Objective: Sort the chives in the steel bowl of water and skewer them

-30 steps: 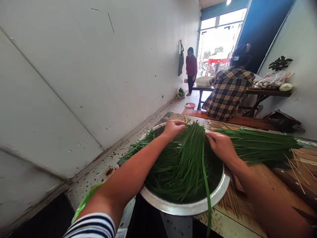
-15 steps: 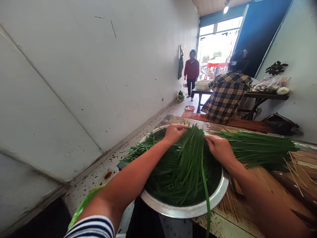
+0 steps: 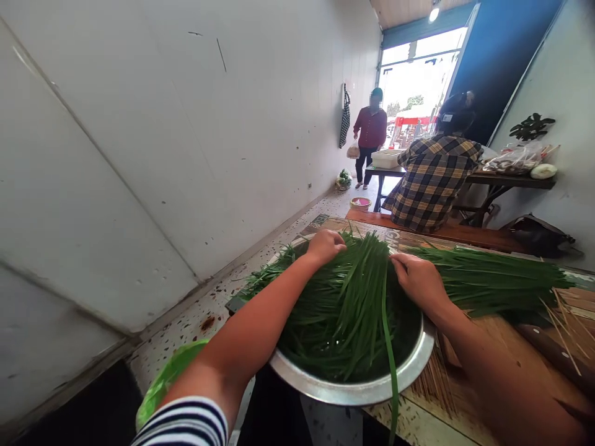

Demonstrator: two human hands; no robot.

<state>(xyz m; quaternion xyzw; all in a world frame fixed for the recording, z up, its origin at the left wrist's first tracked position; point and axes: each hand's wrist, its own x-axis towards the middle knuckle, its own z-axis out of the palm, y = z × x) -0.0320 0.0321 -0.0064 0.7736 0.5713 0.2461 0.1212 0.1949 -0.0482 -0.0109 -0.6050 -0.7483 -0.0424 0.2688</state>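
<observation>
A wide metal basin (image 3: 353, 395) is full of long green garlic chives (image 3: 365, 291), with a bunch lying over the middle and its ends gathered at the far rim. My left hand (image 3: 326, 246) is closed just left of that bunch, fingertips curled down among the leaves; what they pinch, if anything, is hidden. On the right, my right hand (image 3: 421, 279) pinches the edge of the bunch between thumb and fingers, at the far right rim. One long leaf hangs over the near rim of the basin.
More chives (image 3: 502, 275) lie on the wooden table to the right, beside a knife (image 3: 542, 341) and thin wooden sticks (image 3: 432, 378). A green bag (image 3: 160, 378) is at lower left. A person in plaid (image 3: 430, 179) sits ahead; another in red (image 3: 370, 130) stands beyond.
My left hand has drawn slightly left, away from the bunch; my right hand stays at its edge. The person in red has moved, and the bag in their hand shows more clearly.
</observation>
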